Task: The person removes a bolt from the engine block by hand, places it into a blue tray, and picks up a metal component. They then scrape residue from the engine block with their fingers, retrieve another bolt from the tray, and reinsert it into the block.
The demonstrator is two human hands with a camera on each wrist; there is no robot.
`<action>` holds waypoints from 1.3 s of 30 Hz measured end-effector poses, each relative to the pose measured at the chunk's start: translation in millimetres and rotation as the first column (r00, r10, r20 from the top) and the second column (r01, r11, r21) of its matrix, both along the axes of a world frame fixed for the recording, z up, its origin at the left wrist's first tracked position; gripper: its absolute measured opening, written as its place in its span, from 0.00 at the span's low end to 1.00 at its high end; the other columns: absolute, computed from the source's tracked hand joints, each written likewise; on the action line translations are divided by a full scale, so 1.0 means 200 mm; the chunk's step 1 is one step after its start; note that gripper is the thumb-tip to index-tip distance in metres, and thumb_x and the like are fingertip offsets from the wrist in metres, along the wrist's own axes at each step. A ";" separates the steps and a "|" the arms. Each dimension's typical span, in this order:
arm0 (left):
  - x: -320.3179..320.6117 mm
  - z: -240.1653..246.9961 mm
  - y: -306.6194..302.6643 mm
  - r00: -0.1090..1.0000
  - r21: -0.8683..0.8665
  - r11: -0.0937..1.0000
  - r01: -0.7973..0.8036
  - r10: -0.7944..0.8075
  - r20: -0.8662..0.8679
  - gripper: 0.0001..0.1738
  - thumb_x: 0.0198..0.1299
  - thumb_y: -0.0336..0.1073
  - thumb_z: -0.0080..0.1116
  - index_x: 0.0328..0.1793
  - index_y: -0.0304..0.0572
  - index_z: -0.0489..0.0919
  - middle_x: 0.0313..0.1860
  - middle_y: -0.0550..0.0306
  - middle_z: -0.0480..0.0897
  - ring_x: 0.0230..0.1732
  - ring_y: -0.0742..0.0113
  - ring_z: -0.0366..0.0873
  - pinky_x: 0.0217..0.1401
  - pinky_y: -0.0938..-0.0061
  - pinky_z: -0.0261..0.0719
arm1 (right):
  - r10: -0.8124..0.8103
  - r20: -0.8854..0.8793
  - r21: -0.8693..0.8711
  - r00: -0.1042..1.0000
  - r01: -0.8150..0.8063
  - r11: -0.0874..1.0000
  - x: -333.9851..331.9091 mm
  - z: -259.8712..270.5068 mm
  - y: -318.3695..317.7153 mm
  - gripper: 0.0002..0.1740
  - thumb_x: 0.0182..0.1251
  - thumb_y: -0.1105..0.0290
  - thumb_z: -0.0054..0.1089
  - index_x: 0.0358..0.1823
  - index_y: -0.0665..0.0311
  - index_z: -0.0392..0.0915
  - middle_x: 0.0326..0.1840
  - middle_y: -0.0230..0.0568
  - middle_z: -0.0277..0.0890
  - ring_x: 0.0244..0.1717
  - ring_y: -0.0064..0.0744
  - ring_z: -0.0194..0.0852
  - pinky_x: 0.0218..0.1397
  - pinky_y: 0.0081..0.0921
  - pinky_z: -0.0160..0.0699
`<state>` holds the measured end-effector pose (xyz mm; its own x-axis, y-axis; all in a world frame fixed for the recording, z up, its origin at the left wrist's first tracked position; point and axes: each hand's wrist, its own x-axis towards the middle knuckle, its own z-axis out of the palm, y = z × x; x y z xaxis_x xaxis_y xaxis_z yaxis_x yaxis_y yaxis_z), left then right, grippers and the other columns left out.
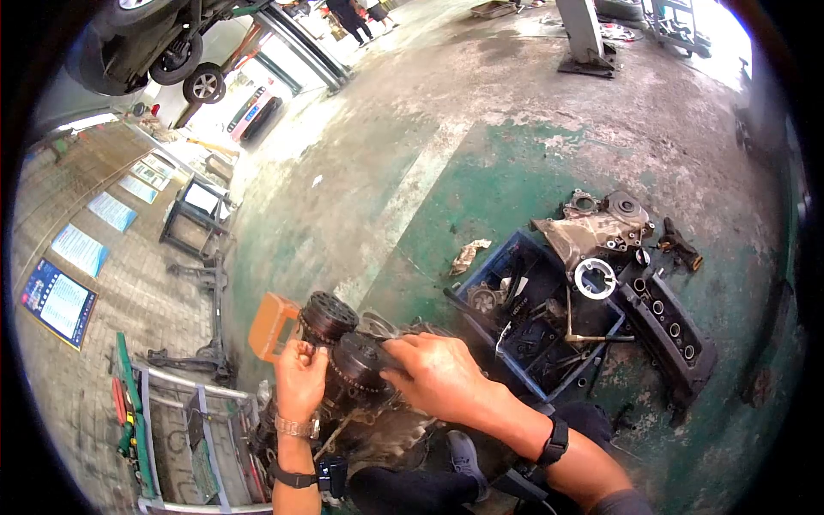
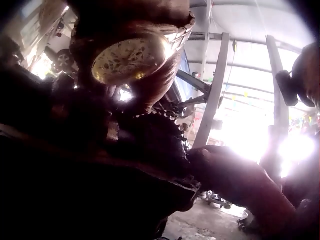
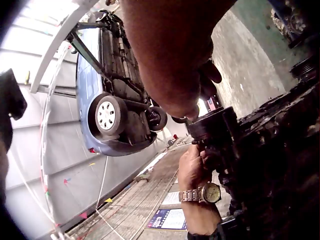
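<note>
An engine [image 1: 390, 438] stands in front of me with two round dark camshaft sprockets on its end. Around the nearer sprocket [image 1: 359, 354] runs a timing chain [image 1: 345, 378]. My right hand [image 1: 442, 373] grips this sprocket from the right, fingertips over its rim. At the lower edge of the farther sprocket [image 1: 328, 311], my left hand [image 1: 300, 378] has curled fingers and pinches at the chain; its fingertips are partly hidden. The right wrist view shows the left hand [image 3: 192, 165] just below a sprocket [image 3: 215, 124]. The left wrist view is very dark around the engine.
An orange box-like piece [image 1: 273, 326] is behind the sprockets. To the right, a blue crate [image 1: 541, 393] holds loose parts, beside an engine cover [image 1: 592, 227] and a black valve cover [image 1: 674, 343]. A metal frame [image 1: 202, 438] stands left. A raised car [image 3: 115, 115] hangs beyond.
</note>
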<state>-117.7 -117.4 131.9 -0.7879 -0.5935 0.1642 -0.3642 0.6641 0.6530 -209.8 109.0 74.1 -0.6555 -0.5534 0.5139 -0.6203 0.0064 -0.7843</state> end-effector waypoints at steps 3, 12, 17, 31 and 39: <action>0.00 0.03 0.03 1.000 -0.027 1.000 0.012 -0.011 0.016 0.09 0.62 0.28 0.63 0.38 0.33 0.73 0.31 0.63 0.75 0.30 0.79 0.71 0.33 0.79 0.71 | -0.002 -0.022 -0.034 1.000 0.001 0.999 0.01 0.00 -0.01 0.17 0.56 0.67 0.69 0.44 0.68 0.78 0.38 0.51 0.81 0.41 0.54 0.80 0.43 0.45 0.80; 0.00 0.05 0.01 1.000 -0.179 0.984 -0.009 0.009 -0.005 0.16 0.62 0.38 0.68 0.34 0.34 0.74 0.23 0.63 0.72 0.26 0.76 0.66 0.30 0.76 0.69 | -0.024 -0.056 -0.049 0.998 0.021 0.999 0.01 0.00 0.00 0.13 0.57 0.65 0.68 0.34 0.64 0.75 0.32 0.50 0.78 0.38 0.56 0.80 0.40 0.49 0.78; -0.01 0.05 0.04 1.000 -0.299 0.954 0.009 -0.008 0.005 0.16 0.63 0.37 0.66 0.32 0.31 0.74 0.21 0.54 0.73 0.26 0.73 0.67 0.30 0.70 0.69 | -0.016 -0.019 -0.056 1.000 0.015 0.998 0.00 0.02 0.02 0.12 0.58 0.66 0.67 0.35 0.66 0.76 0.32 0.49 0.78 0.37 0.57 0.79 0.40 0.50 0.77; -0.01 0.12 0.10 0.982 -0.526 0.835 0.164 -0.087 0.168 0.09 0.63 0.31 0.60 0.39 0.30 0.75 0.31 0.39 0.80 0.32 0.42 0.77 0.35 0.56 0.73 | -0.014 -0.015 -0.083 1.000 0.013 0.996 0.00 0.01 0.03 0.11 0.58 0.68 0.66 0.33 0.67 0.75 0.31 0.51 0.77 0.38 0.59 0.78 0.41 0.51 0.76; 0.00 0.10 0.08 0.992 -0.251 0.960 0.124 -0.117 0.042 0.12 0.64 0.34 0.62 0.43 0.31 0.77 0.29 0.47 0.77 0.25 0.59 0.71 0.34 0.65 0.73 | -0.018 0.001 -0.051 1.000 0.018 0.999 0.00 0.02 0.05 0.11 0.58 0.67 0.66 0.33 0.67 0.75 0.32 0.51 0.78 0.38 0.58 0.78 0.41 0.51 0.76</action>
<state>-117.2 -101.8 151.8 -0.8571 -0.4355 0.2753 -0.2858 0.8464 0.4493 -210.7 118.2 78.7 -0.6653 -0.5147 0.5408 -0.6199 -0.0229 -0.7844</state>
